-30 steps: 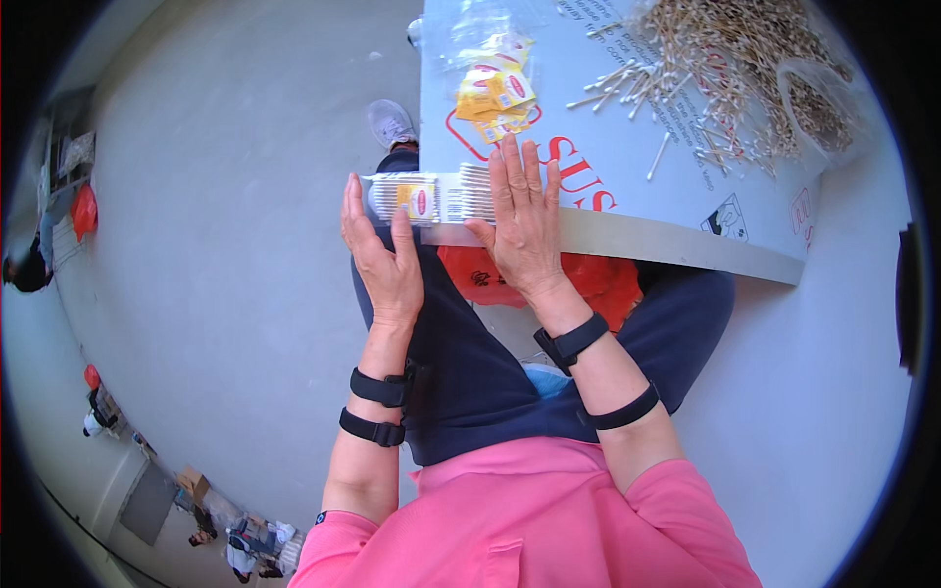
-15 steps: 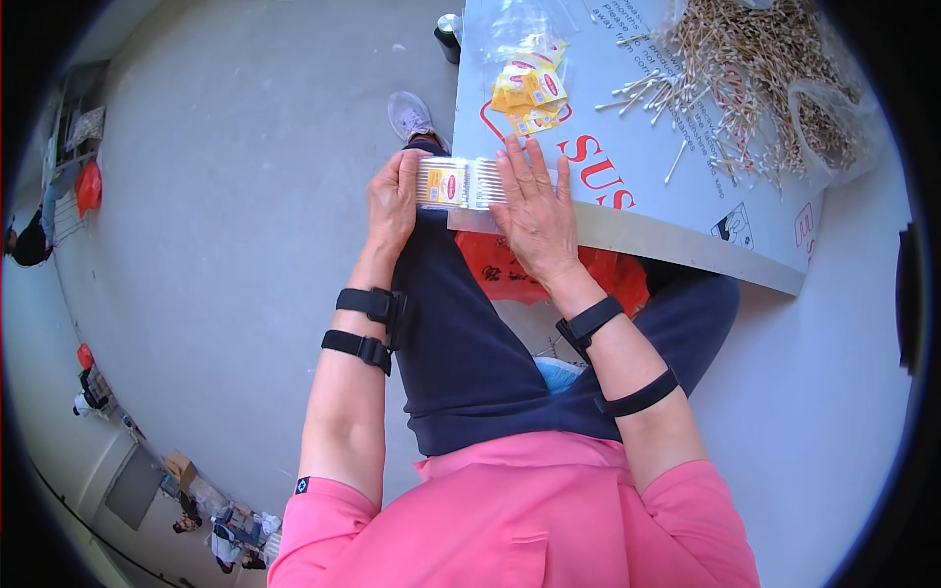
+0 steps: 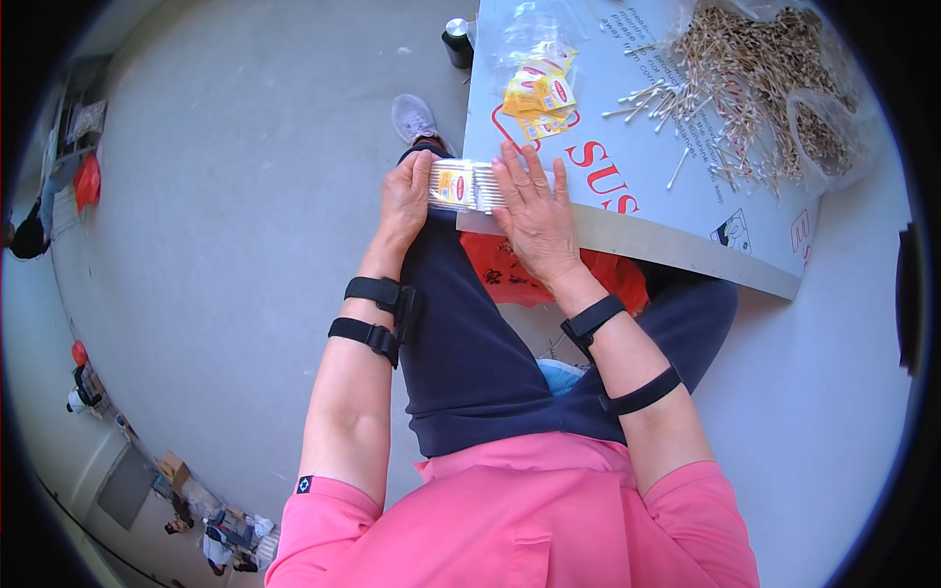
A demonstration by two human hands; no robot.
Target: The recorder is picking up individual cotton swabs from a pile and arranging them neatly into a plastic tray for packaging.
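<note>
Clear packet of cotton swabs (image 3: 461, 186) w/ a yellow-red label sits at the near-left corner of the white board (image 3: 686, 196), which rests across the person's lap. Left hand (image 3: 404, 201) cups the packet's left end, fingers curled round it, closed on it. Right hand (image 3: 534, 208) lies flat over the packet's right end, fingers spread and pressing down; it's touching, not wrapped round.

Progress, as a judgement: this packet looks filled and is being squared up or pressed shut, so approx. one unit is near done. Lots left: big loose heap of swabs (image 3: 765, 88) at the far-right of the board, a few strays (image 3: 647, 93) scattered toward the middle. Small stack of yellow labels in clear bags (image 3: 539, 93) lies just beyond the hands, apart from the heap. More clear plastic (image 3: 833, 127) bunches beside the heap at the board's right edge.

Hard to tell: whether the packet is sealed, since the right palm hides that end. Dark can (image 3: 457, 41) stands on the floor near the board's far-left corner. Orange-red bag (image 3: 510, 274) under the board is mostly hidden by it. One grey shoe (image 3: 414, 118) shows; the other foot is out of sight.
</note>
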